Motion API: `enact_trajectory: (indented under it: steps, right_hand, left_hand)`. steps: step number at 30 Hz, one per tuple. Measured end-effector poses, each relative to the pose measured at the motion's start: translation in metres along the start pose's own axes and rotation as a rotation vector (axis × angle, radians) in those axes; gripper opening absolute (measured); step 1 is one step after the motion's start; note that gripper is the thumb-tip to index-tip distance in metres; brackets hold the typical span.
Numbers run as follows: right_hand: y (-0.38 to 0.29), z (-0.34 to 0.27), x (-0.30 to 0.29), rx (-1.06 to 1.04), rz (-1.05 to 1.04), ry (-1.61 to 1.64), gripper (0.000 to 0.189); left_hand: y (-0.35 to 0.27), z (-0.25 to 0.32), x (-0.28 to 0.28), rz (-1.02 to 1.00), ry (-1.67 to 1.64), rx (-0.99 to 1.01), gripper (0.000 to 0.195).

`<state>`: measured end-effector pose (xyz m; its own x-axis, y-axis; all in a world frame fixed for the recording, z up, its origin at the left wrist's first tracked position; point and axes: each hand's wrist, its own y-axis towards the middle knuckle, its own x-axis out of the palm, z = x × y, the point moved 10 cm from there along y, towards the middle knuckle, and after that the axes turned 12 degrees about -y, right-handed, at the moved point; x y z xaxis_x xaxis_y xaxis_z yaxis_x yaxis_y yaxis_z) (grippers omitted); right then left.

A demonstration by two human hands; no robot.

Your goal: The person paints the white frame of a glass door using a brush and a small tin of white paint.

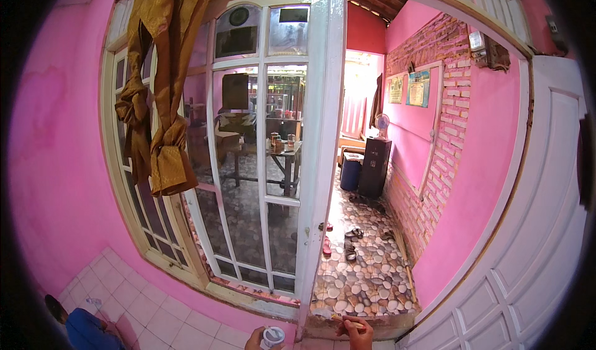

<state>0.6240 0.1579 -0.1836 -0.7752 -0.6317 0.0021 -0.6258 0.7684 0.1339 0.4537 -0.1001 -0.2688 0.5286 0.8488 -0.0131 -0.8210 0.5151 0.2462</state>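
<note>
My left hand (pixel 254 339) holds a small white cup (pixel 274 336) at the bottom centre; something pale, like paint, shows inside it. To the right, my right hand (pixel 357 335) is closed around the handle of a small brush (pixel 347 323), its tip pointing left near the foot of the white door frame (pixel 321 163). Left of that frame stands a white-framed glass window panel (pixel 263 163). Knotted golden-brown curtains (pixel 174 159) hang at its upper left.
A person in blue (pixel 88 329) is low on the tiled floor (pixel 153 312) at lower left. A raised doorway sill (pixel 363 324) leads to a pebble-patterned floor with sandals (pixel 350 250). A white panelled door (pixel 549 201) stands at the right.
</note>
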Motion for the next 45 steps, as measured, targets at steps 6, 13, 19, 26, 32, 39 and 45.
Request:
enact_trajectory:
  steps: [6, 13, 19, 26, 32, 39, 45]
  right_hand:
    - [-0.005, 0.017, 0.011, 0.056, 0.002, 0.014, 0.025]
    - [-0.001, -0.034, 0.042, 0.004, -0.071, 0.089, 0.021]
    - [-0.003, -0.066, 0.060, -0.160, -0.119, -0.107, 0.021]
    - [-0.011, -0.131, 0.096, -0.339, -0.200, -0.200, 0.022]
    - [-0.012, -0.146, 0.144, -0.345, -0.354, -0.201, 0.016]
    - [-0.015, -0.139, 0.175, -0.211, -0.511, -0.277, 0.012]
    - [-0.024, -0.152, 0.210, -0.392, -0.596, -0.545, 0.010]
  left_hand:
    - [-0.002, -0.001, -0.012, 0.023, 0.017, 0.102, 0.075]
    - [0.008, 0.024, -0.023, -0.003, -0.073, 0.056, 0.074]
    - [0.020, 0.036, -0.039, -0.005, -0.006, 0.139, 0.075]
    - [0.033, 0.073, -0.054, -0.038, -0.127, 0.129, 0.077]
    - [0.033, 0.077, -0.066, -0.033, -0.178, 0.133, 0.077]
    - [0.027, 0.080, -0.076, 0.017, -0.186, 0.192, 0.078]
    - [0.021, 0.075, -0.074, 0.009, -0.109, 0.136, 0.077]
